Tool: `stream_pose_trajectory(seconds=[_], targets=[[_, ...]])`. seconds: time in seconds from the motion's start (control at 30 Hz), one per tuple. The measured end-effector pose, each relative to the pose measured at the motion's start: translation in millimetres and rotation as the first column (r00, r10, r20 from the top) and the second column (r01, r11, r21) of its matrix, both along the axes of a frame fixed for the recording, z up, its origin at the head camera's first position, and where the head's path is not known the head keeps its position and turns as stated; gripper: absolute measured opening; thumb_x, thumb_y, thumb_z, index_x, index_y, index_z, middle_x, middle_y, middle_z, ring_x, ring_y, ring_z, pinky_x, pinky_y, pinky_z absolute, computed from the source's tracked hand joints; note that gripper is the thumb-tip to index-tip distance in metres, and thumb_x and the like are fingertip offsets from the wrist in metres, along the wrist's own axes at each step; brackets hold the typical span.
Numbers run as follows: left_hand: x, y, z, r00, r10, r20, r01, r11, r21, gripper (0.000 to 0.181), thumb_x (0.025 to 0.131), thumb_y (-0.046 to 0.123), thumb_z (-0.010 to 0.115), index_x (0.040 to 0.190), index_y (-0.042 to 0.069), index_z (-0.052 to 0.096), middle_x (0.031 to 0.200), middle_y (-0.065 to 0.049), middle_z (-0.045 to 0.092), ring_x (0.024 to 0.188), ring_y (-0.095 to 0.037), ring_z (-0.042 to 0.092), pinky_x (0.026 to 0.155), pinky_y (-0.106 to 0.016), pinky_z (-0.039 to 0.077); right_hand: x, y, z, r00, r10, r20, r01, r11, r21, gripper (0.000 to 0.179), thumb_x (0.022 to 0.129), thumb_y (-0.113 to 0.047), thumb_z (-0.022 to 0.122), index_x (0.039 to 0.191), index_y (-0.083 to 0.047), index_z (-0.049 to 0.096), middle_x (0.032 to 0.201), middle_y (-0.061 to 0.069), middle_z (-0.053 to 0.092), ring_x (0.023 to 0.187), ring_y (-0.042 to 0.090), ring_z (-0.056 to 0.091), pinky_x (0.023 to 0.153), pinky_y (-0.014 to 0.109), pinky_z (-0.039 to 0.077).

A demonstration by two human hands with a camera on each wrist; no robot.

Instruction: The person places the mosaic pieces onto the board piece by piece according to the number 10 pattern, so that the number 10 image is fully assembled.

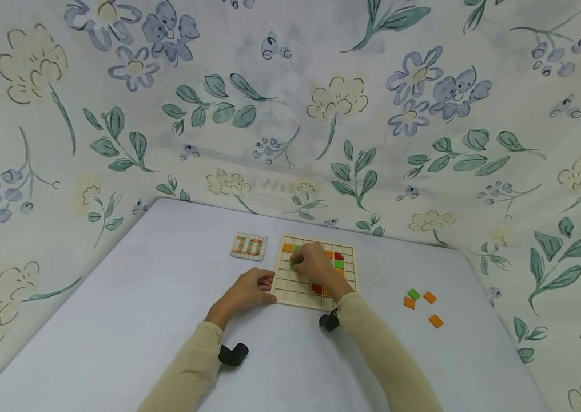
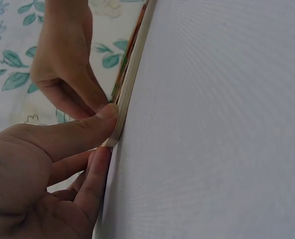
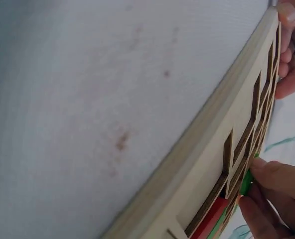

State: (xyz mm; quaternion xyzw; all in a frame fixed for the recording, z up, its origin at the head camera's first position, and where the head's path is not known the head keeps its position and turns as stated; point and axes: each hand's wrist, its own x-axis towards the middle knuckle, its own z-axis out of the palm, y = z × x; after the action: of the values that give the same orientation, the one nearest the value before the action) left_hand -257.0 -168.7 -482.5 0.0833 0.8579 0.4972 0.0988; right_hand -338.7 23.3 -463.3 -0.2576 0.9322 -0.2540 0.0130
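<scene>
A square wooden grid board [image 1: 298,300] lies on the table with orange, green and red tiles in some of its cells. My left hand [image 1: 248,290] holds the board at its front left corner, thumb and curled fingers against the edge. Over the grid, my right hand [image 1: 317,266] pinches a green tile [image 3: 247,181] between thumb and fingertips, close to the cells. In the right wrist view a red tile [image 3: 211,219] sits in the grid nearby. The right hand and forearm hide part of the board in the head view.
Left of the board's far corner lies a small card [image 1: 249,246] with a coloured grid pattern. Loose orange tiles [image 1: 436,321] and a green tile [image 1: 413,293] lie on the white table [image 1: 167,303] to the right. Floral-patterned cloth [image 1: 290,131] stands behind the table.
</scene>
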Motion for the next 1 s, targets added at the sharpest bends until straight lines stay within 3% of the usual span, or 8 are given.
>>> stream_pose_trajectory(seconds=[0.23, 0.5, 0.77, 1.0], targets=[[-2.2, 1.0, -0.8, 1.0, 0.003, -0.004, -0.003, 1.0, -0.014, 0.064, 0.073, -0.005, 0.082, 0.13, -0.011, 0.054, 0.104, -0.008, 0.061, 0.098, -0.02, 0.062, 0.085, -0.023, 0.057, 6.9, 2, 5.4, 0.998, 0.05, -0.037, -0.048, 0.997, 0.054, 0.021, 0.086, 0.002, 0.069, 0.101, -0.008, 0.078, 0.103, 0.004, 0.073, 0.105, 0.019, 0.066, 0.094, 0.034, 0.055], [-2.4, 1.4, -2.0, 1.0, 0.007, -0.003, -0.007, 1.0, -0.027, 0.064, 0.072, -0.005, 0.083, 0.129, -0.011, 0.055, 0.103, -0.009, 0.061, 0.098, -0.02, 0.062, 0.085, -0.024, 0.057, 6.5, 22, 8.0, 0.998, 0.058, -0.009, -0.058, 0.998, -0.01, 0.019, 0.089, -0.001, 0.067, 0.105, -0.006, 0.077, 0.106, 0.005, 0.072, 0.102, 0.02, 0.066, 0.088, 0.034, 0.057], [-4.8, 2.7, -4.3, 1.0, 0.009, -0.013, -0.01, 0.999, -0.043, 0.064, 0.073, -0.003, 0.083, 0.131, -0.009, 0.055, 0.105, -0.008, 0.061, 0.1, -0.021, 0.061, 0.086, -0.024, 0.057, 4.1, 107, 21.5, 0.994, -0.078, -0.077, 0.075, 0.996, -0.05, 0.02, 0.087, -0.001, 0.066, 0.105, 0.001, 0.074, 0.104, 0.013, 0.072, 0.095, 0.027, 0.067, 0.081, 0.039, 0.06], [-2.6, 1.2, -4.2, 1.0, 0.014, -0.005, -0.015, 0.999, -0.046, 0.064, 0.073, -0.004, 0.082, 0.131, -0.008, 0.055, 0.107, -0.009, 0.06, 0.102, -0.021, 0.06, 0.087, -0.026, 0.056, 14.2, 188, 25.9, 0.965, -0.255, -0.056, 0.255, 0.967, 0.005, 0.02, 0.088, -0.004, 0.068, 0.106, 0.003, 0.073, 0.105, 0.015, 0.071, 0.096, 0.031, 0.067, 0.081, 0.042, 0.06]])
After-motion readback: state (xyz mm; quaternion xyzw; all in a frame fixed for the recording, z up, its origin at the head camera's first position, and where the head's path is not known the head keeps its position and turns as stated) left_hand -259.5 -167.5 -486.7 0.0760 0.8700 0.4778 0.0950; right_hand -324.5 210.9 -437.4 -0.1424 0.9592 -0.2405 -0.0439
